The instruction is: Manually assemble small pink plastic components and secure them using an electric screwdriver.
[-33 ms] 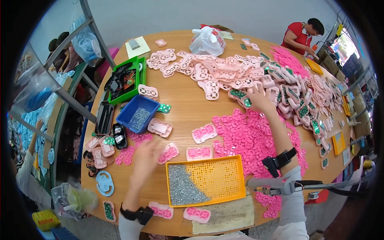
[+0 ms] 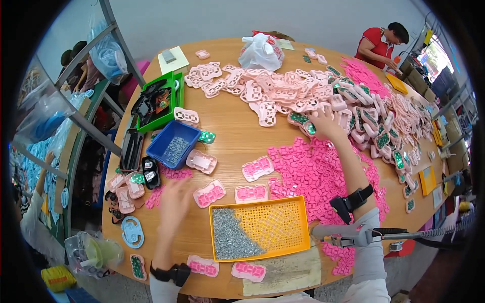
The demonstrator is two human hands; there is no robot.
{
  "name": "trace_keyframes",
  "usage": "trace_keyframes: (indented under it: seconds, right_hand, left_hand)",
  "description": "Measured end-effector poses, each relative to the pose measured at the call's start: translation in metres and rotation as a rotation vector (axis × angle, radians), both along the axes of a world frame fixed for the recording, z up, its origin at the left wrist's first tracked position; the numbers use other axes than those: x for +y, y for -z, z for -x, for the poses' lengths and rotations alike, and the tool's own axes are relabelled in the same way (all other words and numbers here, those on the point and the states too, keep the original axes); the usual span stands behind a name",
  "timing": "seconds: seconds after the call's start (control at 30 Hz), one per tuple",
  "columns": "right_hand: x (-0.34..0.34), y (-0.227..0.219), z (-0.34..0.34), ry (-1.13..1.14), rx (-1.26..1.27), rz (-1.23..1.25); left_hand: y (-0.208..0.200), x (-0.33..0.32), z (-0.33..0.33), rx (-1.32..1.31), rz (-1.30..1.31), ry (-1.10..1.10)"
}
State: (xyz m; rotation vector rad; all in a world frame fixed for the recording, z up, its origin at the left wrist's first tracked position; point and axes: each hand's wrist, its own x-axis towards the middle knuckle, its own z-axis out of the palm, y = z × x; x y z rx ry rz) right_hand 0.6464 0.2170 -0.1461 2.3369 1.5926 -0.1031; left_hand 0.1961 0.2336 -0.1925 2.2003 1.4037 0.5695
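My left hand (image 2: 174, 202) hovers blurred over the wooden table (image 2: 237, 131), fingers spread and holding nothing. It is just left of a pink case filled with small pink pieces (image 2: 209, 193). My right hand (image 2: 323, 126) reaches far forward into the heap of pink plastic cases (image 2: 283, 93). Its fingers are curled on a pink case with a green board (image 2: 308, 129). Close in front of me sits a yellow perforated tray (image 2: 283, 222) with grey screws (image 2: 230, 237) piled at its left end. Each wrist has a black strap.
Loose small pink pieces (image 2: 313, 171) lie spread beside my right arm. A blue bin of screws (image 2: 174, 144) and a green tray (image 2: 161, 101) stand at the left. A grey power screwdriver (image 2: 353, 235) hangs by my right forearm. A person in red (image 2: 379, 43) works at the far right.
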Motion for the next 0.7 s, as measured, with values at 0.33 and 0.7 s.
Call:
trace_keyframes:
  seconds: [0.33,0.7]
  right_hand:
    - [0.081,0.061,-0.025,0.077,0.374,-0.837]
    - [0.098,0.075,-0.040,0.162,0.924,-1.065]
  left_hand:
    - [0.040,-0.013,0.059,0.158,-0.232,-0.249]
    - [0.001,-0.011,0.060,-0.342,0.218,-0.214]
